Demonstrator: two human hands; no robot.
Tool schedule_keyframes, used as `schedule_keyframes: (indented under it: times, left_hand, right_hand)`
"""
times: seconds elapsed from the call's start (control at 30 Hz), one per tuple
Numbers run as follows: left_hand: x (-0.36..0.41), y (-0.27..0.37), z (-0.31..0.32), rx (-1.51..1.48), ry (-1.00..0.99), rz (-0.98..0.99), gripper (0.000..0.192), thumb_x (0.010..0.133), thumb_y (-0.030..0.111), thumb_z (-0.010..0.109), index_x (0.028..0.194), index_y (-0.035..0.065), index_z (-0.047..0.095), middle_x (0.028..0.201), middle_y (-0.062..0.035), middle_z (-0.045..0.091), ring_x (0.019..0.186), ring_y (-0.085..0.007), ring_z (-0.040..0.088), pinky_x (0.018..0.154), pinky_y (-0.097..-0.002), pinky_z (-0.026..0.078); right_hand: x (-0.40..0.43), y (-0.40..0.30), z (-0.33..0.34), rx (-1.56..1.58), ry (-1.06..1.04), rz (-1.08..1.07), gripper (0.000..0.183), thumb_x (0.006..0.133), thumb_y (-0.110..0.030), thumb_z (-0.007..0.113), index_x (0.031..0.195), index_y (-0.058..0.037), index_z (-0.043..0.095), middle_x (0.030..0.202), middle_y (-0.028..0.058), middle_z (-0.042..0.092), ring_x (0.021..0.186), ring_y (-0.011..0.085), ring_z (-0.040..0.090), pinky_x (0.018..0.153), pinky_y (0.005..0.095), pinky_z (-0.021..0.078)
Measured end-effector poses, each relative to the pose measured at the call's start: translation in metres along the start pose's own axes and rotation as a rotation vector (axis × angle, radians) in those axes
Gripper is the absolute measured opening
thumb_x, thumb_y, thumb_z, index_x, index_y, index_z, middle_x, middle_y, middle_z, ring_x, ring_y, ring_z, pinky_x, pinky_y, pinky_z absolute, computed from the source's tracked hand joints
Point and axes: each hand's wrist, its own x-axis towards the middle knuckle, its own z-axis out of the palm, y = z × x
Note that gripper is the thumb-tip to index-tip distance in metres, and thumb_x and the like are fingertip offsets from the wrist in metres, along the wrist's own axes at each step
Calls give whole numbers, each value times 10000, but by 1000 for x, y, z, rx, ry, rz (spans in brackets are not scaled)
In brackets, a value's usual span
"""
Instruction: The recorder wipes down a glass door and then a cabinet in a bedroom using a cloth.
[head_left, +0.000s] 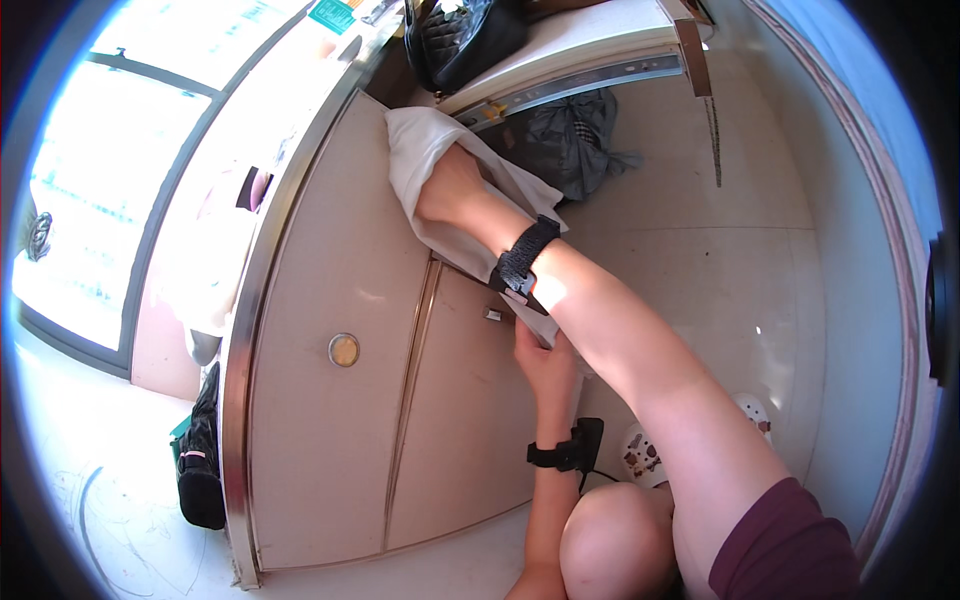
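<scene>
A sheet of white cloth or a soft white bag (420, 150) is draped in front of the pale cabinet. My right hand (454, 187) reaches up into its fold, so the fingers are hidden. Lower down, my left hand (544, 360) pinches a lower part of the white material between thumb and fingers, close to a small metal catch (493, 313) on the cabinet front. A black strap (529, 251) circles my right wrist. Another black strap with a device (566, 448) sits on my left wrist. My right forearm crosses above the left hand.
The cabinet door (330, 420) has a round knob (344, 349). A drawer with a metal slide rail (585, 82) juts out above, bearing a black quilted bag (457, 45). Below lies a grey plastic bag (577, 142). Patterned white clogs (643, 454) stand on the tiled floor (712, 285).
</scene>
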Motion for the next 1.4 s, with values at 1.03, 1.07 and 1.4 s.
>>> schedule_keyframes:
  times: [1.03,1.07,1.4]
  left_hand:
    - [-2,11,2,3,63,29,399,765,-25,549,1146,-25,430,1051,-93,539,949,-147,507,828,-266,392]
    - [0,12,-3,9,79,30,399,765,-25,549,1146,-25,430,1051,-93,539,949,-147,507,828,-266,392]
    - [-18,-26,0,-47,159,54,357,752,-1,592,1081,-23,455,1035,-85,533,915,-127,510,804,-256,408]
  right_hand:
    - [9,-12,-2,-141,-525,-44,374,791,-152,442,1133,-4,480,1197,190,452,1140,308,406,971,381,299]
    - [8,-23,-6,-44,-312,-177,316,756,-144,465,1019,16,535,1065,193,518,1024,299,479,898,372,349]
    - [-61,-81,-35,238,-601,-20,88,620,-126,566,669,-60,597,763,152,583,754,303,562,703,346,429]
